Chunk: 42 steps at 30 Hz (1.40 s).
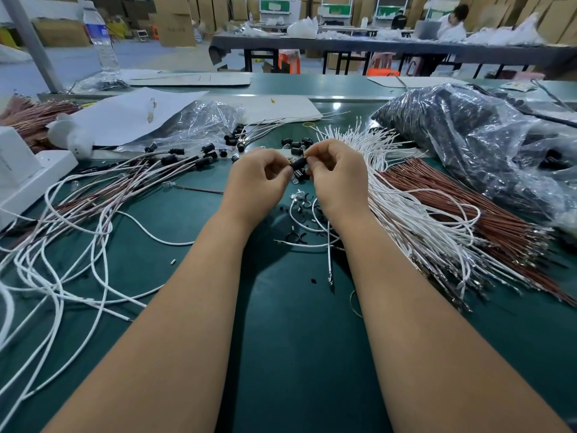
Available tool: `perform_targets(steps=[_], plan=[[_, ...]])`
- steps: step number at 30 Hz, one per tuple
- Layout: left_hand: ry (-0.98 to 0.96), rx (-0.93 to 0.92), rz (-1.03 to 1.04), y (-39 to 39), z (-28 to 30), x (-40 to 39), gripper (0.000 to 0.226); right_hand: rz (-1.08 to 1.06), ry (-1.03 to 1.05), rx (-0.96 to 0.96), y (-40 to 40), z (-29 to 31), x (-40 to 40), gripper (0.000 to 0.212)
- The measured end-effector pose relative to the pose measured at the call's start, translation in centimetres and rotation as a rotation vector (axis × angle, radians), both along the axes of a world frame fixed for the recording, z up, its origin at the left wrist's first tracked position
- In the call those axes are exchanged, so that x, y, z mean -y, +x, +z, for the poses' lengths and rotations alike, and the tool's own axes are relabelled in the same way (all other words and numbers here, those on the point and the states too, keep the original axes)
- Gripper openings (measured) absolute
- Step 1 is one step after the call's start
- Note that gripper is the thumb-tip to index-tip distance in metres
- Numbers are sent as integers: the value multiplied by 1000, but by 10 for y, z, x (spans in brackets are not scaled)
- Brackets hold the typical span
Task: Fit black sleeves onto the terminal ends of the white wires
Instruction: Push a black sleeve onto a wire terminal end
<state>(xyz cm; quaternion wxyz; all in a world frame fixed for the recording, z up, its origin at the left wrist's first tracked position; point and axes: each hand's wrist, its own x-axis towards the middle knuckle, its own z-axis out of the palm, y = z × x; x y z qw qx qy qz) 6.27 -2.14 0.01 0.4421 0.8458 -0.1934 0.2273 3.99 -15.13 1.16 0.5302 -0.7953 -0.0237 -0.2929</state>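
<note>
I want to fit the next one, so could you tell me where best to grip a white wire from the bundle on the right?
Judging by the fan, pinch one white wire just behind its tip, coming from above: the far ends splay apart there, while nearer you the bundle is tangled.

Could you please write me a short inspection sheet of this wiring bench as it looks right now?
Surface: green mat, bare in the near middle.
Job's things: black sleeve held between both hands; loose sleeves just behind; white wires fanned on the right.
Clutter: black scraps under the hands; clear bag; dark plastic bag; paper sheet.
Grippers: left hand and right hand both pinch the sleeve with curled fingers.
Cables: sleeved wires tangled on the left; brown wires on the right.
Surroundings: water bottle, cardboard boxes, a seated person at a far table.
</note>
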Motion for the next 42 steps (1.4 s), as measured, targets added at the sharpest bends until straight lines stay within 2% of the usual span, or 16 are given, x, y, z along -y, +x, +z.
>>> perform_targets(steps=[6, 9, 14, 17, 20, 26, 31, 42], plan=[[-8, -45, 15, 2, -2, 1, 11, 6, -38, 35, -4, 0, -6, 23], [-39, -61, -5, 1, -3, 2, 13, 65, 4, -15, -4, -2, -9, 16], [-157, -139, -101, 1, -1, 2, 8, 64, 94, -35, 0, -3, -5, 26], [-268, -220, -162, 2, 0, 4, 21, 55, 166, -24, 1, -3, -4, 29], [-319, -265, -205, 1, 0, 4, 22, 63, 250, -33, 3, -3, -2, 27], [-328, -210, -190, -1, -3, 4, 24, 167, 437, -22, 2, -1, 1, 26], [-381, -136, -130, 2, 0, 1, 20, 320, 393, -28, 1, 1, -2, 28], [-474, -146, -132, 2, 4, 1, 24, 401, 394, 23, 1, 2, -7, 26]])
